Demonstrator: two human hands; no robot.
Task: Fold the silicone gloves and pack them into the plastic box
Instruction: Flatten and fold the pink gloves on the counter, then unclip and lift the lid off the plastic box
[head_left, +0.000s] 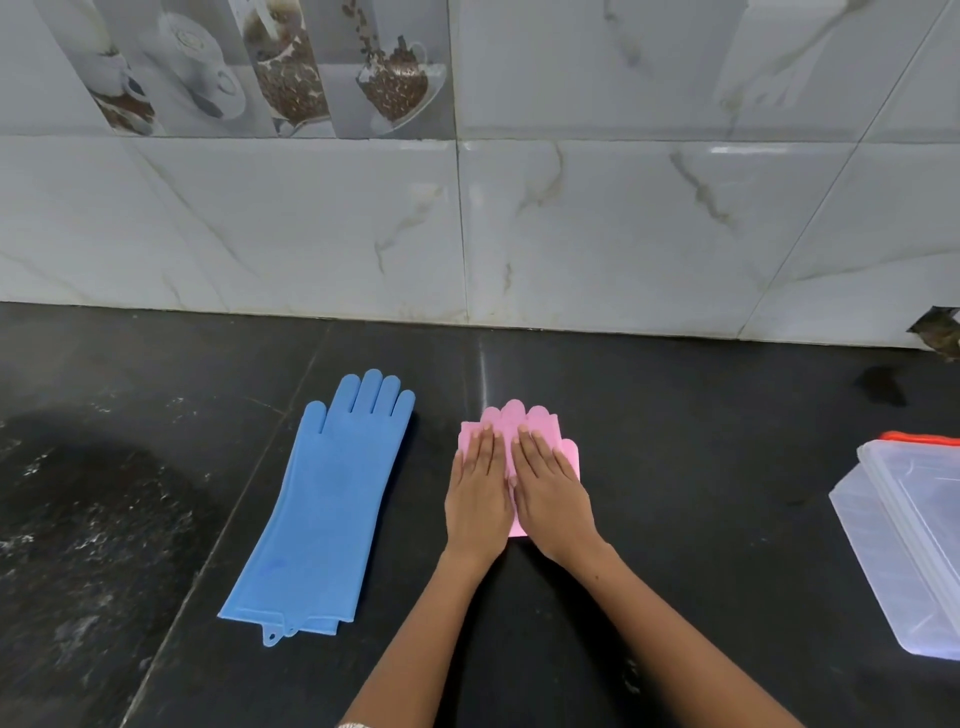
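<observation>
A pink silicone glove (517, 418) lies folded on the black counter, its fingertips pointing at the wall. My left hand (478, 488) and my right hand (550, 493) lie flat side by side on top of it, fingers straight, pressing it down. Most of the pink glove is hidden under my palms. A blue silicone glove (322, 504) lies unfolded and flat to the left, fingers toward the wall, cuff toward me. The clear plastic box (904, 545) sits at the right edge of the view, cut off by the frame.
The black stone counter (701, 467) runs back to a marble-tiled wall (571, 234). A red-edged lid (919, 438) shows behind the box. A dusty pale patch marks the counter at the far left.
</observation>
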